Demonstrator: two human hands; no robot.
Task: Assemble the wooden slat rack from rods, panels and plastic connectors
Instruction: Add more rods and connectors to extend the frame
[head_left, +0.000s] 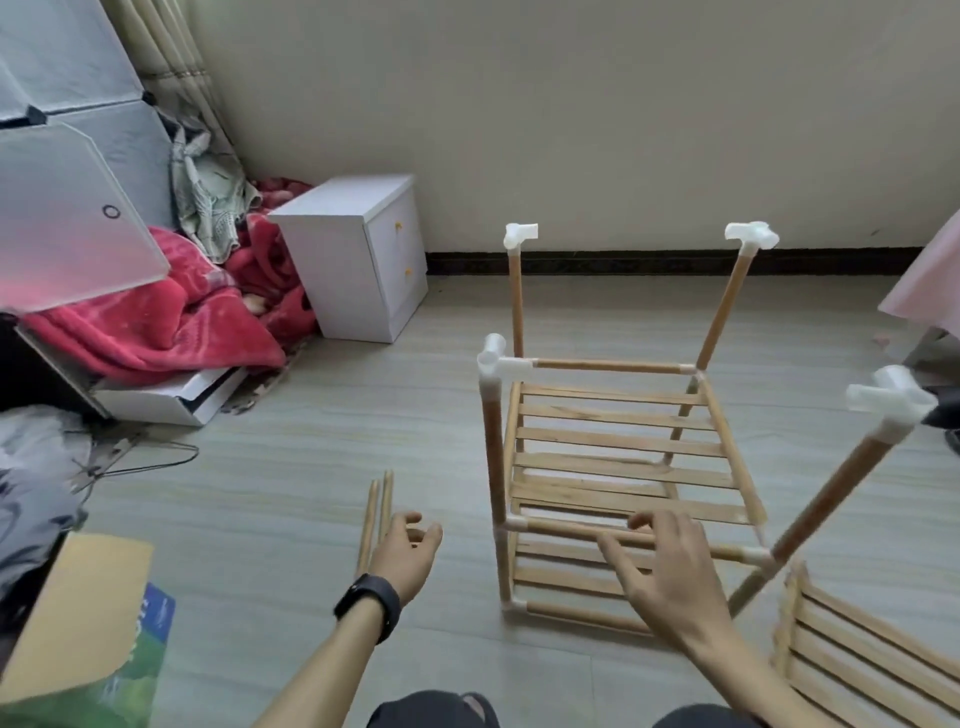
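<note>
Head view | rack (623, 441) stands centre-right, on floor | left hand (405, 551) loosely open, empty, over two loose rods (376, 514) | right hand (670, 566) spread, empty, at front rail | rack probably light, joints loose: grip rods near connectors (891, 402).

Your left hand (402, 553) hangs out in front, palm turned inward, fingers loosely curled and thumb apart, gripping nothing. Your right hand (670, 566) is out beside it, palm down, back toward you, fingers spread and pointing forward and left, a touch blurred. Both arms are bare: the left forearm (322, 665) runs up from the bottom middle, the right forearm (737, 670) slants in from the lower right.
</note>
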